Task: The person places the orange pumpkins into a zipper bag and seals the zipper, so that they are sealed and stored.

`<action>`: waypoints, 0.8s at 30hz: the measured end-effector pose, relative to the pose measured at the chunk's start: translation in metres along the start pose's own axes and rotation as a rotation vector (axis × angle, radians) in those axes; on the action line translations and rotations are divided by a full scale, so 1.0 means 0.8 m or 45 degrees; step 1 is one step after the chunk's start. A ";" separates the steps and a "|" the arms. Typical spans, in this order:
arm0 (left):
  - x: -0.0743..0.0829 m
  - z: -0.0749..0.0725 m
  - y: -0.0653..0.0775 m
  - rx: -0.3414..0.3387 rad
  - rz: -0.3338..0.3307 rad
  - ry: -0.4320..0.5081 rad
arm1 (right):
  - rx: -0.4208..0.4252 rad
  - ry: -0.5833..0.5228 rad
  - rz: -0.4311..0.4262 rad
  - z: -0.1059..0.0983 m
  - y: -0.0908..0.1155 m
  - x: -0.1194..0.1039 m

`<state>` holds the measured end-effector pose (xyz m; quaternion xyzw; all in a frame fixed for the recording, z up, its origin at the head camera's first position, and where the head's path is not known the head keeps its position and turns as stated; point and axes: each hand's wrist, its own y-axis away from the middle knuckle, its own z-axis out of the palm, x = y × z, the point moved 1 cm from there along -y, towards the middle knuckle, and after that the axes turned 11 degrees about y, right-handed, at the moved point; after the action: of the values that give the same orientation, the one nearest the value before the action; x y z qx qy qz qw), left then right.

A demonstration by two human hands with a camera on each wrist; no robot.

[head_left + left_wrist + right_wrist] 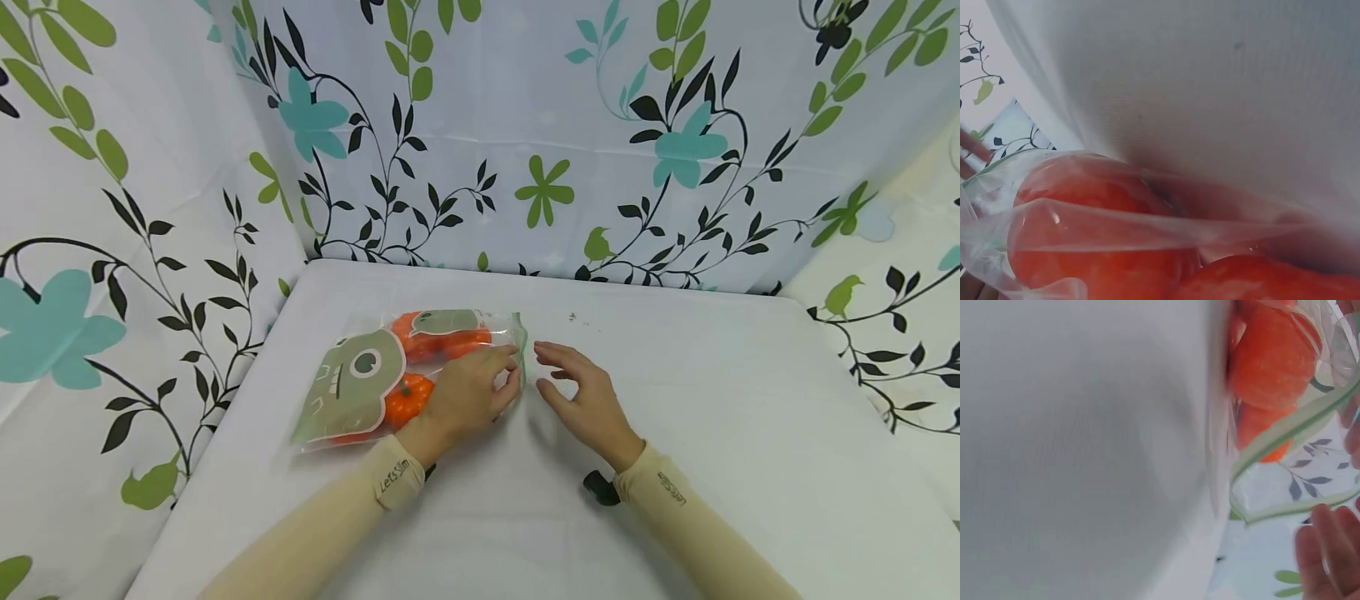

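A clear zip bag (352,383) with a green cartoon creature printed on it lies on its side at the left of the table. Inside are several orange-red bell peppers (408,398), smooth and rounded in the left wrist view. My left hand (468,387) lies over the bag's right part, thumb and fingers apart near its zip edge (521,354). Just right of that edge hovers my right hand (585,400), fingers spread and holding nothing. In the right wrist view the bag's mouth gapes between two pale green zip strips (1291,431); some left fingers (1352,434) show beside them.
A white cloth covers the table (720,400). A printed curtain (480,125) with leaves and flowers hangs behind and at both sides. Small dark marks (573,317) show on the cloth beyond my right hand.
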<state>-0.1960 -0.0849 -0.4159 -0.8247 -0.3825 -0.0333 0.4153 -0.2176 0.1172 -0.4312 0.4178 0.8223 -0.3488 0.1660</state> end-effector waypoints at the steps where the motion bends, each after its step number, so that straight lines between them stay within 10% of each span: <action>1: -0.001 0.001 0.000 -0.001 -0.005 -0.007 | 0.036 0.046 -0.052 -0.003 0.001 -0.002; 12: 0.005 0.010 0.011 -0.063 -0.020 -0.032 | 0.459 0.289 -0.612 -0.037 0.004 -0.035; 24: 0.019 -0.017 0.022 0.012 0.119 0.025 | 0.439 0.393 -0.866 -0.039 0.012 -0.046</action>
<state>-0.1698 -0.0916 -0.4131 -0.8393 -0.3396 -0.0199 0.4241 -0.1876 0.1220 -0.3927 0.1911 0.8584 -0.4497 -0.1563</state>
